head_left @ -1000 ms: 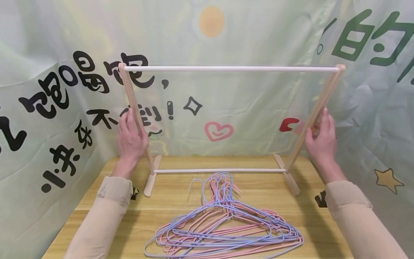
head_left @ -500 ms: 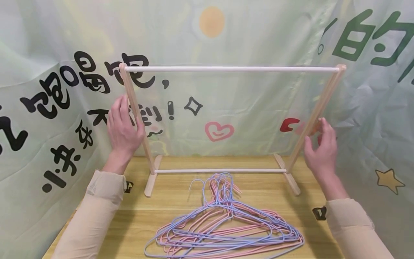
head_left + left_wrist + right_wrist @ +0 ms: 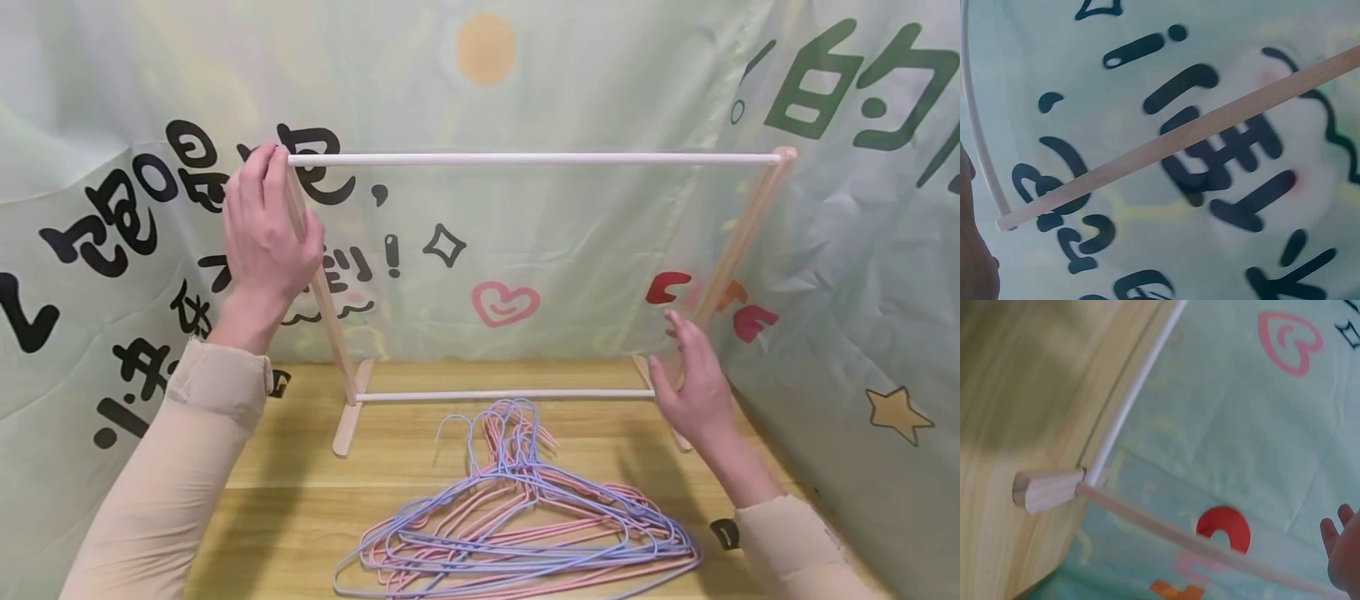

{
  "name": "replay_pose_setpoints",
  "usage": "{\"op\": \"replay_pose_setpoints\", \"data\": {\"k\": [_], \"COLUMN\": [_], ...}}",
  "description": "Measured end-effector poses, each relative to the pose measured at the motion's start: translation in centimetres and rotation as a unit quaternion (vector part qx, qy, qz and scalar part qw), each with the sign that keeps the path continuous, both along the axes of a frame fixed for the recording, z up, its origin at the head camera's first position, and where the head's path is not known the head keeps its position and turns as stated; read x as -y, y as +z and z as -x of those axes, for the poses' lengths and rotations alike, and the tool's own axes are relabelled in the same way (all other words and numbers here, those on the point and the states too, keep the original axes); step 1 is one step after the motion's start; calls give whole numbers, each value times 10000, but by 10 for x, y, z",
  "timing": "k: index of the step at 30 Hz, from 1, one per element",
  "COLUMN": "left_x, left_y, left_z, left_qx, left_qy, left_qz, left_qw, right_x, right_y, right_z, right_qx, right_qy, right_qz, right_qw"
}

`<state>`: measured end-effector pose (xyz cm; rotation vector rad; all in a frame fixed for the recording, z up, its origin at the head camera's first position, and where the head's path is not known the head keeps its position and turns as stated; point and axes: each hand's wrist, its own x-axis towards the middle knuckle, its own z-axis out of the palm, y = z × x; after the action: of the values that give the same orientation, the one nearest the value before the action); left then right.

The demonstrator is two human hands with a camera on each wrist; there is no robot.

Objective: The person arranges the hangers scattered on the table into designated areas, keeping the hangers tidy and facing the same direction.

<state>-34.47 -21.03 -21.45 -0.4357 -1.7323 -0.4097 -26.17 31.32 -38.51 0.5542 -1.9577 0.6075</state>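
Note:
A wooden hanger rack with a white top rod (image 3: 525,158) and a white lower rod (image 3: 487,396) stands upright on the table. My left hand (image 3: 266,221) is raised beside the top of its left upright (image 3: 333,325), fingers extended and overlapping the upper corner. In the left wrist view, that upright (image 3: 1210,122) runs bare across the picture, with part of the hand at the left edge. My right hand (image 3: 693,387), holding nothing, hovers before the right upright (image 3: 742,229) with fingers spread. Several blue and pink wire hangers (image 3: 532,472) lie piled in front of the rack.
The wooden table (image 3: 285,467) carries the rack and the hangers. A printed cloth (image 3: 600,92) with lettering, a heart and a star surrounds the back and sides. The rack's right foot (image 3: 1050,490) shows in the right wrist view.
My left hand has risen along the left upright to its top. The right hand has left the right upright and moved inward and down. Rack and hangers keep their places.

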Motion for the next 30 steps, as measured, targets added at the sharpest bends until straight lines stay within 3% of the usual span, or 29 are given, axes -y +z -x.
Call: {"op": "replay_pose_setpoints", "data": {"k": [7, 14, 21, 30], "left_x": [-5, -12, -10, -9], "left_y": [30, 47, 49, 38], "left_z": [6, 16, 23, 30], "left_qx": [305, 677, 961, 1099], "left_qy": [205, 169, 300, 461], "left_qz": [444, 729, 1066, 1361], "left_qw": [9983, 9949, 9892, 9835], "right_x": [21, 38, 53, 62], "right_y": [-14, -28, -41, -56], "right_z": [-12, -22, -36, -55], "right_qx": [443, 934, 1441, 2052], "right_qy": [217, 511, 653, 655], "right_qz": [-661, -1172, -1476, -2012], "right_qw": [9966, 9874, 9763, 9556]}}
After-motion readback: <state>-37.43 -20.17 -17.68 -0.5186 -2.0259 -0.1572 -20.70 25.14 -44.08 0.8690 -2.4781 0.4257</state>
